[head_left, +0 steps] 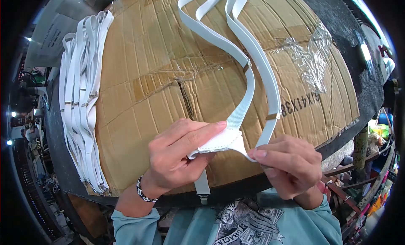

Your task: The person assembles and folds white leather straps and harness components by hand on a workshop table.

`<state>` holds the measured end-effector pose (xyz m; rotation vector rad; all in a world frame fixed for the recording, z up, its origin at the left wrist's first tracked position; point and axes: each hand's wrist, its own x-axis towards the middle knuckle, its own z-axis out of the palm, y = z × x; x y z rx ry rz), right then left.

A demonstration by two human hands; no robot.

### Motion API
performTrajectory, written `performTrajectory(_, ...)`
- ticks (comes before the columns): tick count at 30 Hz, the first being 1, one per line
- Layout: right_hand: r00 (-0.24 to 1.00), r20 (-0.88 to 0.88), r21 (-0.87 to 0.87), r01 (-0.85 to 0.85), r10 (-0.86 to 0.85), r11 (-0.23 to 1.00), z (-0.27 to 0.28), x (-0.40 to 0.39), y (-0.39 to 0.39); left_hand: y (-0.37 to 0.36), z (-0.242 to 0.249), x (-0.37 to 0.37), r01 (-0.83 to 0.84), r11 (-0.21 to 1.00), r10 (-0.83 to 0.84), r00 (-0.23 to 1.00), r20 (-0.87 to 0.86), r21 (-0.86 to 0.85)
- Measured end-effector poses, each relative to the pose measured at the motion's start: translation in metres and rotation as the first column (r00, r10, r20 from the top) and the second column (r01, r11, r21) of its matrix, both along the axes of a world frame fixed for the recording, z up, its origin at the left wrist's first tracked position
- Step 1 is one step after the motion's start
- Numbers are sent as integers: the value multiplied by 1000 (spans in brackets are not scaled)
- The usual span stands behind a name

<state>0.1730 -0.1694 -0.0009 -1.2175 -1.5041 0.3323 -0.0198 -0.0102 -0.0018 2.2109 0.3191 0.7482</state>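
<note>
White elastic straps (263, 67) with metal adjusters run down the cardboard from the top edge. They meet at a white stitched patch (221, 141), which my left hand (179, 154) holds between thumb and fingers. My right hand (291, 165) pinches the white strap just right of the patch, its fingers closed. Below my left hand hangs a short strap end with a metal clip (203, 198), over the table's front edge. A bundle of similar white straps (82, 101) lies at the left.
Flattened cardboard (143, 84) with torn tape covers the dark table (346, 38). Clear plastic tape (314, 59) lies crumpled at its right. A translucent bag (50, 34) is at the back left. Metal bars (354, 194) and colourful items (379, 130) stand beyond the right edge.
</note>
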Motion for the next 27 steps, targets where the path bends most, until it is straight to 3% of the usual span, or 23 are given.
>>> performTrajectory(7, 1000, 11, 44, -21, 20, 999, 3, -4, 3, 2, 1, 5, 0, 994, 1, 1000, 7, -113)
performTrajectory(12, 990, -14, -4, 139, -139, 990, 13, 1, 3, 5, 11, 0, 26, 975, -62, 986, -155, -222)
performTrajectory(14, 978, -32, -30, 203, -204, 979, 17, 3, 6, 2, 18, -1, 81, 930, -160, 967, -198, -358)
performTrajectory(16, 973, -5, -89, 232, -233, 969, 30, 8, 9, -3, 28, -1, 96, 829, -268, 933, -241, -550)
performTrajectory(18, 972, 42, -102, 236, -233, 966, 36, 13, 11, -6, 45, -1, 45, 646, -380, 885, -269, -762)
performTrajectory(21, 973, 54, -85, 229, -225, 970, 43, 15, 14, -2, 64, -1, 44, 427, -569, 790, -230, -903)
performTrajectory(22, 966, 53, -62, 256, -253, 965, 43, 15, 15, 0, 62, -5, 110, 330, -642, 755, -137, -938)
performTrajectory(25, 946, 57, -29, 322, -320, 946, 43, 16, 17, -6, 59, -16, 91, 121, -605, 796, -1, -988)
performTrajectory(27, 935, 73, -63, 352, -348, 934, 45, 16, 17, -8, 66, -14, 20, 239, -571, 812, -124, -971)
